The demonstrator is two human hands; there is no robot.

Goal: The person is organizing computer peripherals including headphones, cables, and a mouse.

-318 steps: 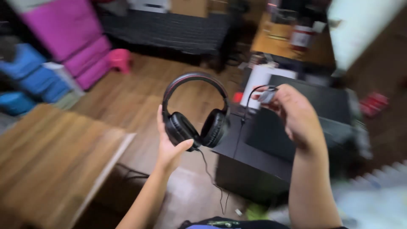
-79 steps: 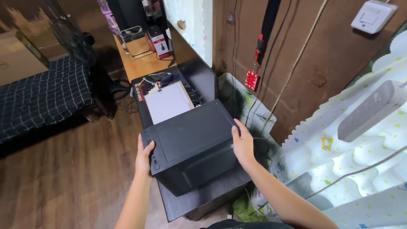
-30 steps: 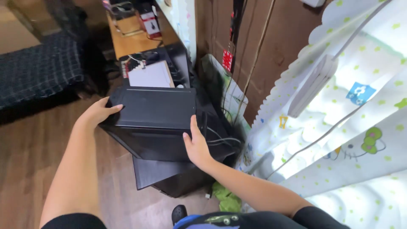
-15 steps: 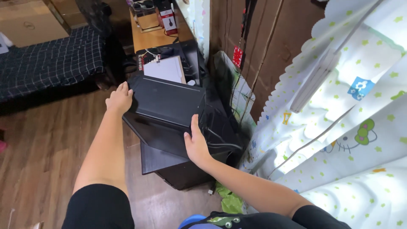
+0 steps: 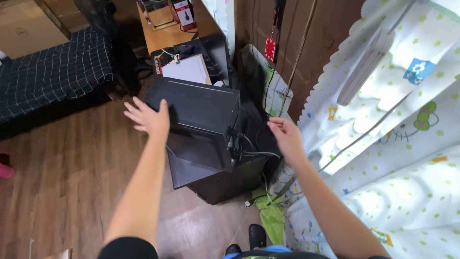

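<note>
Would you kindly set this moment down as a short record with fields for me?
Setting: room with wooden floor and patterned curtain
Main thing: black computer case, standing askew on a low black stand
Left hand: open, fingers spread, at the case's left edge
Right hand: open, off the case, near its rear
Cables: run from the back of the case
Behind the case: white board on a dark desk
Far left: checked bedding
By the stand's foot: green cloth
</note>
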